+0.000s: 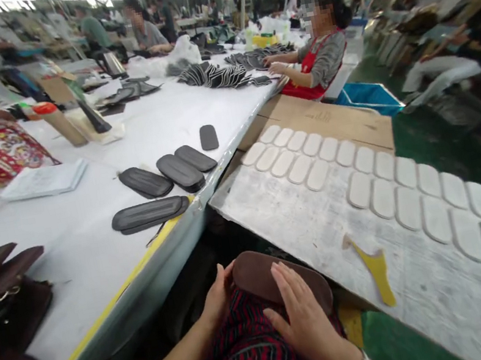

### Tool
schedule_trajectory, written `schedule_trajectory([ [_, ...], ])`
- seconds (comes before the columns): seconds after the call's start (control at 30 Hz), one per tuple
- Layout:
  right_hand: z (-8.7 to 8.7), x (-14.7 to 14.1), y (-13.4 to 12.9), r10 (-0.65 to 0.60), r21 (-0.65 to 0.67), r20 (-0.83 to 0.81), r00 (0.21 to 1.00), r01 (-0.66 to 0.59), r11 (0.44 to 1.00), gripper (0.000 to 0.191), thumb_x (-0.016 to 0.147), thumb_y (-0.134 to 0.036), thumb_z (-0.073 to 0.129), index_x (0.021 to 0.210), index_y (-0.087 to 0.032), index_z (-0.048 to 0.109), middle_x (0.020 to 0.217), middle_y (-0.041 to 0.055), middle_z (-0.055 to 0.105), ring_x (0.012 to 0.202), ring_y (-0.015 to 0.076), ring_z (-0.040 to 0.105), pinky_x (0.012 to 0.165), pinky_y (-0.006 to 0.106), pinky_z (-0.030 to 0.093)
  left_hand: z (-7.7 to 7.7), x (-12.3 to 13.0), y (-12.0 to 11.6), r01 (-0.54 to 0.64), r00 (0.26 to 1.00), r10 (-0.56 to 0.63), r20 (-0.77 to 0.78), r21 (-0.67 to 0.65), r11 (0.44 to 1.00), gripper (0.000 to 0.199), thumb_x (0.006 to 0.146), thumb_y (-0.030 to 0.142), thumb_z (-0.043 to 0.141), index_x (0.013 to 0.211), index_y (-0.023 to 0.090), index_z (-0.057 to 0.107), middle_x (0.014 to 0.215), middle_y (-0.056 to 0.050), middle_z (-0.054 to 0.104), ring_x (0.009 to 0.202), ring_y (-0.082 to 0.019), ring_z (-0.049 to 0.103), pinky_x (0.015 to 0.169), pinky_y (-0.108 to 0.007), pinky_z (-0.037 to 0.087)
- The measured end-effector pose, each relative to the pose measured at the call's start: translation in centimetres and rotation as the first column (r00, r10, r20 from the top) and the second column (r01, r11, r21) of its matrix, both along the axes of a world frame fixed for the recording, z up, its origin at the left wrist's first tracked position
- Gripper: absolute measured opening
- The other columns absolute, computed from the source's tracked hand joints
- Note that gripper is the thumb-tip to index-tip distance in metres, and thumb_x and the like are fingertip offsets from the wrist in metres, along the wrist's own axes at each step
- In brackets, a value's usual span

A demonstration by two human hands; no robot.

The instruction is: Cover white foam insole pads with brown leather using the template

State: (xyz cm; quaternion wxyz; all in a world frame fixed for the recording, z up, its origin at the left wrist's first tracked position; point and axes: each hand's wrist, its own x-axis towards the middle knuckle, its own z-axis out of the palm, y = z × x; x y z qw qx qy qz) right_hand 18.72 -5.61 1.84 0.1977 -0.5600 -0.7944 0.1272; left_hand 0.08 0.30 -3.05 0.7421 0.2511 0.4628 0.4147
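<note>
A dark brown oval leather piece (257, 273) lies across my lap, over a red and black striped garment. My left hand (220, 295) grips its left end at the edge; some of these fingertips are hidden. Stretched flat over the middle of the piece are the fingers of my right hand (302, 302), with the thumb apart near its lower edge. On the grey board to the right rests a yellow spreader (376, 271). White oval pieces (408, 207) are laid out in rows on that board.
Stacks of dark grey oval pieces (148, 213) sit near the white table's edge (170, 232). Brown bags (6, 302) stand at the left. Beyond the cardboard (318, 120), a co-worker in a red apron (311, 68) handles dark pieces (222, 74). A blue bin (368, 96) is behind the board.
</note>
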Motion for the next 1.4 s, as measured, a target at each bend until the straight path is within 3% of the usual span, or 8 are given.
schedule_trajectory([
  [0.17, 0.1, -3.9, 1.9, 0.162, -0.076, 0.064, 0.985, -0.157, 0.985, 0.066, 0.079, -0.030, 0.052, 0.136, -0.008, 0.028, 0.143, 0.0134, 0.027, 0.132, 0.0265, 0.019, 0.106, 0.045, 0.028, 0.8, -0.3, 0.1, 0.078, 0.971, -0.048, -0.235, 0.121, 0.990, 0.053, 0.077, 0.051, 0.051, 0.118, 0.017, 0.055, 0.127, -0.007, 0.052, 0.122, -0.024, 0.042, 0.107, -0.037, 0.027],
  [0.3, -0.4, -5.0, 2.9, 0.121, -0.108, 0.106, 0.987, -0.109, 0.988, 0.066, 0.078, -0.032, 0.053, 0.136, -0.010, 0.030, 0.143, 0.0115, 0.027, 0.132, 0.0266, 0.021, 0.106, 0.046, 0.026, 1.3, -1.0, 1.0, 0.185, 0.927, -0.120, -0.355, 0.154, 0.971, 0.045, 0.078, 0.040, 0.054, 0.115, 0.016, 0.057, 0.124, -0.007, 0.055, 0.119, -0.022, 0.045, 0.107, -0.037, 0.027],
  [0.47, -0.8, -5.0, 3.3, 0.114, -0.116, 0.156, 0.981, -0.097, 0.989, 0.064, 0.080, -0.039, 0.053, 0.135, -0.012, 0.033, 0.141, 0.0103, 0.032, 0.129, 0.0264, 0.027, 0.105, 0.044, 0.028, 1.4, -0.9, 1.7, 0.254, 0.899, -0.148, -0.412, 0.216, 0.943, 0.038, 0.077, 0.036, 0.053, 0.108, 0.016, 0.062, 0.113, -0.005, 0.063, 0.107, -0.022, 0.055, 0.098, -0.035, 0.038],
  [0.67, 1.0, -5.1, 4.0, 0.074, -0.217, 0.046, 0.996, -0.062, 0.974, 0.062, 0.079, -0.046, 0.052, 0.128, -0.011, 0.042, 0.135, 0.0119, 0.041, 0.124, 0.0266, 0.035, 0.104, 0.044, 0.029, 0.6, -0.8, 1.2, 0.251, 0.831, -0.095, -0.547, 0.217, 0.943, 0.039, 0.076, 0.039, 0.053, 0.107, 0.016, 0.062, 0.112, -0.006, 0.063, 0.106, -0.022, 0.055, 0.098, -0.035, 0.039],
  [0.83, 2.1, -6.0, 4.4, 0.045, -0.211, -0.055, 0.997, -0.056, 0.976, 0.076, 0.079, -0.053, 0.048, 0.134, -0.005, 0.030, 0.142, 0.0151, 0.026, 0.133, 0.0253, 0.017, 0.109, 0.041, 0.020, -0.5, -0.5, 0.9, 0.247, 0.755, -0.050, -0.653, 0.212, 0.946, 0.056, 0.072, 0.051, 0.048, 0.112, 0.013, 0.056, 0.116, -0.011, 0.060, 0.107, -0.026, 0.055, 0.095, -0.040, 0.040],
  [0.97, 1.1, -5.2, 4.2, 0.038, -0.174, 0.017, 0.999, -0.034, 0.984, 0.081, 0.080, -0.057, 0.044, 0.136, -0.003, 0.025, 0.145, 0.0153, 0.019, 0.135, 0.0251, 0.007, 0.110, 0.040, 0.013, -0.8, -0.2, 1.6, 0.308, 0.673, -0.075, -0.736, 0.187, 0.933, 0.061, 0.070, 0.057, 0.046, 0.111, 0.013, 0.056, 0.115, -0.011, 0.060, 0.106, -0.028, 0.055, 0.095, -0.041, 0.040],
  [1.1, 0.4, -3.3, 3.1, -0.052, -0.166, 0.057, 0.997, 0.061, 0.984, 0.086, 0.078, -0.061, 0.043, 0.136, -0.001, 0.025, 0.145, 0.0168, 0.018, 0.134, 0.0267, 0.005, 0.110, 0.041, 0.012, 0.0, 0.1, 1.8, 0.340, 0.619, -0.104, -0.778, 0.146, 0.929, 0.060, 0.072, 0.057, 0.044, 0.111, 0.013, 0.056, 0.115, -0.011, 0.059, 0.109, -0.026, 0.053, 0.099, -0.038, 0.036],
  [1.4, -0.4, 0.2, -0.1, -0.176, -0.188, 0.107, 0.979, 0.194, 0.963, 0.081, 0.080, -0.063, 0.037, 0.138, -0.008, 0.023, 0.146, 0.0119, 0.017, 0.135, 0.0249, 0.007, 0.110, 0.042, 0.015, 0.8, 0.8, 0.8, 0.288, 0.643, -0.095, -0.760, 0.125, 0.949, 0.052, 0.078, 0.051, 0.045, 0.115, 0.017, 0.054, 0.118, -0.007, 0.058, 0.111, -0.022, 0.051, 0.102, -0.036, 0.034],
])
